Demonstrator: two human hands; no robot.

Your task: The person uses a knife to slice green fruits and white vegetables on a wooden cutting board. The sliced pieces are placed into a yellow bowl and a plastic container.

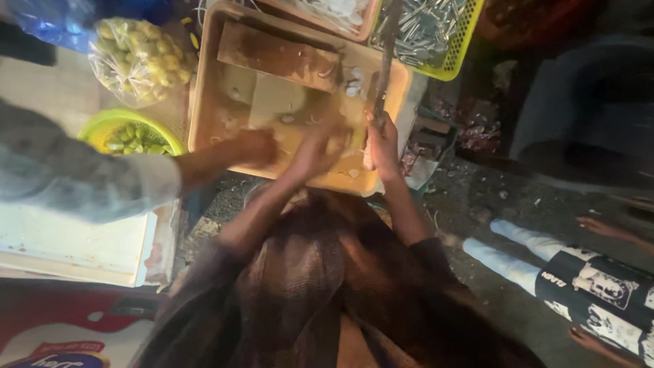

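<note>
1. My right hand (383,140) is clamped on the handle of a long knife (385,58); the blade points away from me across the tray.
2. My left hand (315,146) rests on the pale cutting board (276,102), fingers curled together; blurred, so I cannot tell what it grips, if anything.
3. The board lies inside an orange plastic tray (204,102), with a brown wooden block (276,54) at the tray's far side and small white pieces (354,80) beside it.
4. Another person's hand (255,146), on a grey sleeve (75,170), reaches in from the left, just beside my left hand at the tray's near edge.
5. Left of the tray: a clear bag of yellow-green fruit (139,58), and a green bowl (102,126) of green pieces.
6. Beyond the tray: a yellow basket (463,41) holding metal utensils.
</note>
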